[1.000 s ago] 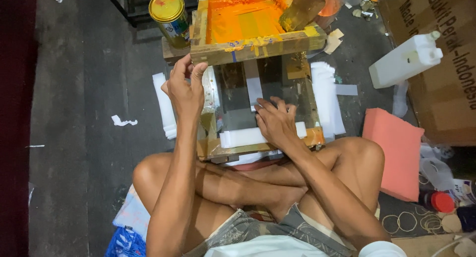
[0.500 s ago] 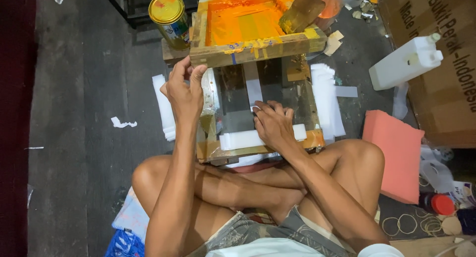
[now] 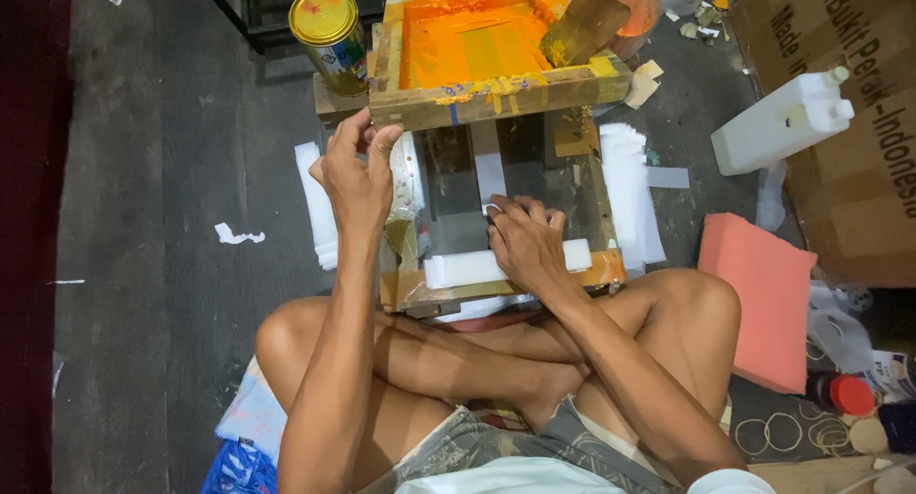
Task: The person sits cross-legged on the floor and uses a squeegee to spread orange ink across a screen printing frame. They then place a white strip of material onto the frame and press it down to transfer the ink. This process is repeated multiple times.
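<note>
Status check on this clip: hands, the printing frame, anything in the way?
Left hand grips the raised screen frame by its front edge. Right hand presses flat on the white strip on the base. Squeegee rests in orange ink; nothing blocking.

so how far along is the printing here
Done: orange ink already coats the lifted wooden screen frame. In hand: left hand holds the frame's edge while right hand presses a white strip onto the base. Left: white stacks wait beside it.
</note>
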